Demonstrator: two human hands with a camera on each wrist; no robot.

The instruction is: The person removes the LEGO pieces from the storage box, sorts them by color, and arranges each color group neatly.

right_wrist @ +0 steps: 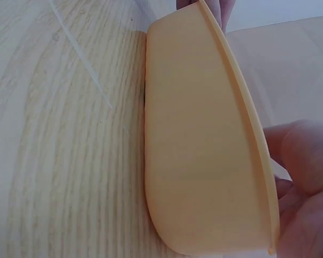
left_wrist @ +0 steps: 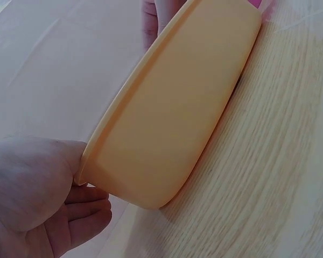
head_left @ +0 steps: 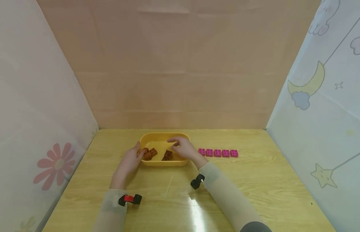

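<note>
A yellow plastic tray (head_left: 165, 163) stands on the table with several orange-brown toy building bricks (head_left: 152, 152) inside, some at its left end and a pair of dark brown-looking ones (head_left: 167, 155) nearer the middle. My left hand (head_left: 130, 161) grips the tray's left end, thumb over the rim (left_wrist: 84, 161) and fingers outside below it. Over the right part of the tray is my right hand (head_left: 184, 149), its thumb and forefinger curved and apart with nothing visible between them. The tray wall (right_wrist: 204, 134) hides part of that hand in the right wrist view.
Several pink bricks (head_left: 217, 153) stand in a straight row on the wooden table (head_left: 255, 180), just right of the tray. A tan backdrop (head_left: 180, 80) rises at the table's far edge, and pale printed sheets (head_left: 319, 129) stand along both sides.
</note>
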